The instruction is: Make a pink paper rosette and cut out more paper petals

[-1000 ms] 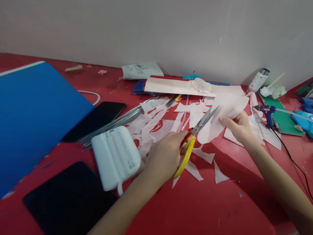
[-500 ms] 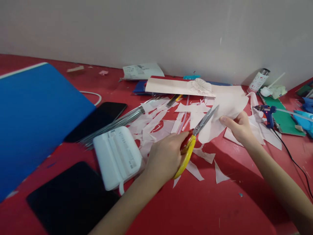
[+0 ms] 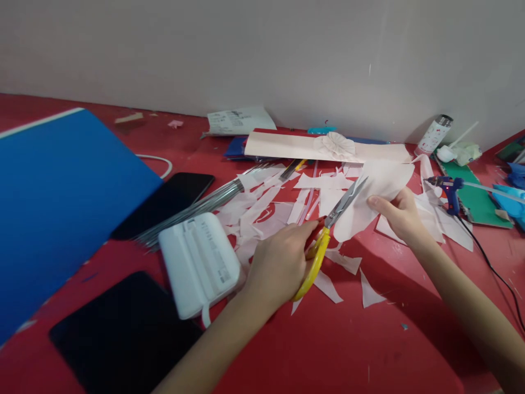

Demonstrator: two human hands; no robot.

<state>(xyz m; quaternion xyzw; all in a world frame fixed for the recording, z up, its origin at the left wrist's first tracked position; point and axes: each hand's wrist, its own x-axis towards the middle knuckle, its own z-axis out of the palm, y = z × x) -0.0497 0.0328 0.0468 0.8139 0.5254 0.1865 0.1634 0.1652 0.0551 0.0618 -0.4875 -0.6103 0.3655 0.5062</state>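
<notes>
My left hand [image 3: 276, 265] grips yellow-handled scissors [image 3: 326, 235] just above the red table [image 3: 369, 350]. The steel blades point up and to the right and lie against a pale pink paper piece [image 3: 375, 191]. My right hand [image 3: 400, 216] pinches that paper at its lower right edge, thumb on top. Several pale paper offcuts [image 3: 262, 210] lie scattered under and behind both hands.
A white case [image 3: 199, 262], two dark screens [image 3: 123, 334] and a phone [image 3: 164, 202] lie at the left under a blue sheet [image 3: 57, 202]. Metal wires [image 3: 197, 205] run beside them. A long paper strip with a rosette [image 3: 334, 145] lies by the wall. A blue glue gun [image 3: 449, 189] and cord sit at the right.
The scissors' handles have drawn closer together and the blades have shifted slightly along the paper. My right hand has kept its pinch on the paper. The view drifted a little.
</notes>
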